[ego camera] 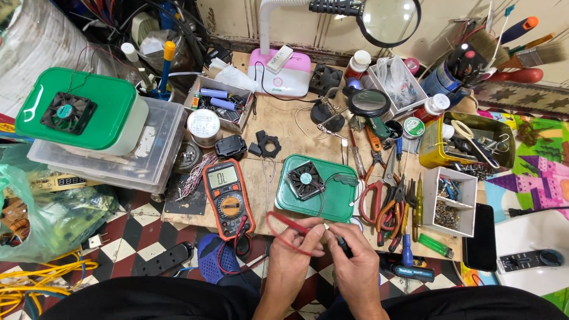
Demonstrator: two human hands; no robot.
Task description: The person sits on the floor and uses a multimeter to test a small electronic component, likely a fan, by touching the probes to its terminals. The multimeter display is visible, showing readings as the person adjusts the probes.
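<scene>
Hands pinch thin probes: left hand (pixel 294 249) grips red probe (pixel 287 228), right hand (pixel 355 261) black probe (pixel 342 244), below square fan (pixel 305 179) on glossy green lid (pixel 341 204).

A small electronics repair workshop is showing here, set up low on a checkered tile floor (pixel 142 228) with a worn wooden board (pixel 284 127) serving as the bench. An orange multimeter (pixel 228 197) is lying among pliers and cutters (pixel 388 204), screwdrivers (pixel 408 237), a solder spool (pixel 413 127) and little boxes of screws (pixel 450 204), while a magnifier lamp (pixel 388 21) is hanging over it all. Small cooling fans (pixel 305 179), loose wires, paintbrushes (pixel 536 56) and parts bins (pixel 220 102) are crowding every edge, pointing to hands-on fixing rather than a home or office.
</scene>
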